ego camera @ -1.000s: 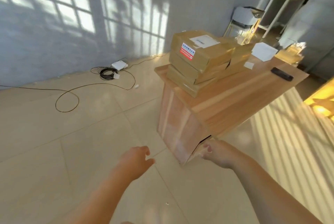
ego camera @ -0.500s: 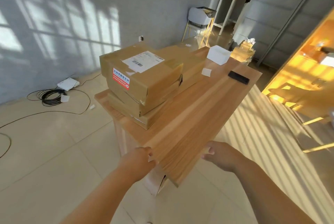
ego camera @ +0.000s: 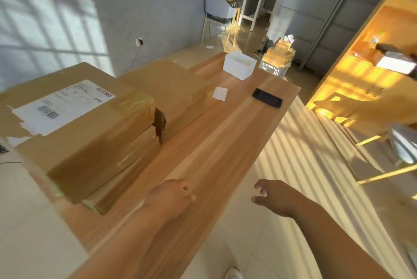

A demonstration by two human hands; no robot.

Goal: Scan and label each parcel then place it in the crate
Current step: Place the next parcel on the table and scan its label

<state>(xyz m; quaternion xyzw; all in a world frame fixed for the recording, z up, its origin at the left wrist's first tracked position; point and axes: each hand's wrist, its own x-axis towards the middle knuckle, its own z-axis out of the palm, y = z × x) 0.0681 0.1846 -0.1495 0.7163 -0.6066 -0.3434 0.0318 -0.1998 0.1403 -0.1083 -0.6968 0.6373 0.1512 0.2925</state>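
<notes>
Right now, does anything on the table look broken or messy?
Yes. On the top parcel, the white label is ragged and torn along its left edge, and a dark flap of tape hangs loose off the right corner.

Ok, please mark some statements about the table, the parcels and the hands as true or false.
1. The left hand and the right hand both hold nothing. True.
2. The top parcel bears a white shipping label. True.
3. The black device lies on top of the parcels. False: it lies on the bare table, near the far right edge.
4. The white box stands on the floor. False: it stands on the table's far end.
</notes>
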